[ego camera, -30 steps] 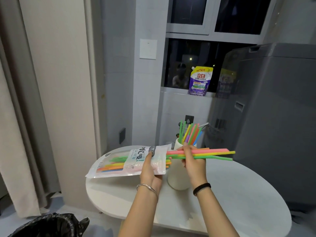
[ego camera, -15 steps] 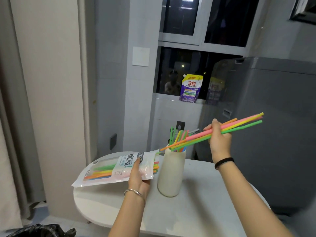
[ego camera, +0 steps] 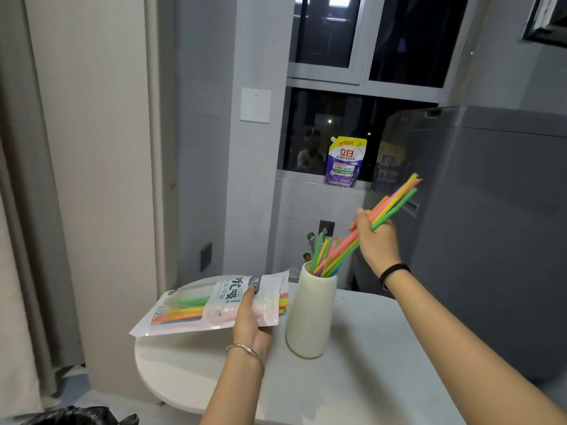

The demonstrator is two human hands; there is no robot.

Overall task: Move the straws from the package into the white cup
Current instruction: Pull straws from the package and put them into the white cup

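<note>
The right hand (ego camera: 376, 240) grips a bundle of straws (ego camera: 389, 207), now tilted steeper, tips entering the white cup (ego camera: 310, 314); the left hand (ego camera: 250, 320) still clasps the package (ego camera: 196, 305).

1. Table (ego camera: 352, 391): bears white cup (ego camera: 310, 314).
2. Package (ego camera: 211, 303): left of cup, held above the table in left hand (ego camera: 250, 325).
3. Straws (ego camera: 383, 214): in right hand (ego camera: 376, 240), slanting, lower ends inside cup.
4. Pouch (ego camera: 345, 162): on sill behind.
</note>
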